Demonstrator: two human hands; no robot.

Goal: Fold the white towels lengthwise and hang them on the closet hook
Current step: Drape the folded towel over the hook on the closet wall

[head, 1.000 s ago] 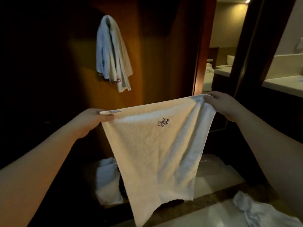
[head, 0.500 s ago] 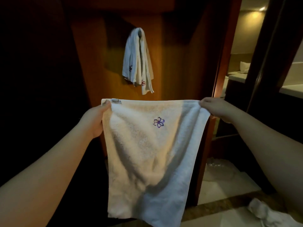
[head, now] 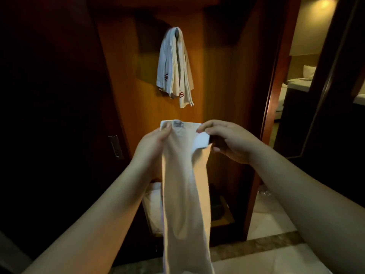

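In the head view, the towel (head: pixel 184 194) hangs as a long narrow strip below and in front of the closet hook (head: pixel 177 32), its top edge held up between both hands, probably so the two halves lie flush before it goes up on the hook. The left hand (head: pixel 153 147) grips the top left corner, thumb pressed on the front face beside the small sewn label (head: pixel 178 124), the other fingers curled behind the cloth. The right hand (head: pixel 229 141) pinches the top right corner, where a white folded-over flap shows; its fingers (head: pixel 212 128) are bent close together over that edge, and the dim light makes it hard to tell how many layers they catch. Two hung towels (head: pixel 174 70) already drape from the hook on the wooden closet panel (head: pixel 215 76), directly above the held strip and well apart from it. Below the hook, behind the strip, more white cloth (head: pixel 154 206) sits low in the closet.
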